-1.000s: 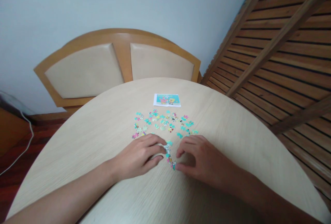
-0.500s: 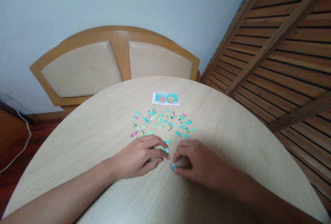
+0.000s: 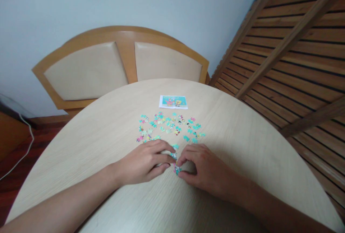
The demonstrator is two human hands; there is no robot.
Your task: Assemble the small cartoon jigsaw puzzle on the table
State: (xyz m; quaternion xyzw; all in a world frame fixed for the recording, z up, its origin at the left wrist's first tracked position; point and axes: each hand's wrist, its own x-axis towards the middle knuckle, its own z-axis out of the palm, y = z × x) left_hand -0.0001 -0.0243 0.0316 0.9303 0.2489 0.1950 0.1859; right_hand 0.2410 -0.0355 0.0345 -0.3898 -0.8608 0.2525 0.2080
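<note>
A short column of puzzle pieces (image 3: 174, 152), teal and white, lies between my hands and is partly covered by fingers. My left hand (image 3: 151, 160) rests from the left with its fingers spread apart, the fingertips touching the column's edge. My right hand (image 3: 198, 162) pinches a small teal and pink puzzle piece (image 3: 177, 169) between thumb and index finger, at the column's lower end. Whether this piece is locked to the column I cannot tell. Just beyond the hands, many loose puzzle pieces (image 3: 168, 131) in teal, pink, yellow and pale green lie scattered.
Behind the loose pieces lies a picture card (image 3: 174, 102) with a pink and a yellow cartoon figure. Everything is on a round, pale wooden table (image 3: 237, 129). A padded chair (image 3: 129, 57) stands at the far edge; a slatted wooden screen (image 3: 291, 46) rises on the right.
My right hand has shifted slightly left and up with its piece, bringing it against the lower end of the column. My left hand has stayed nearly still.
</note>
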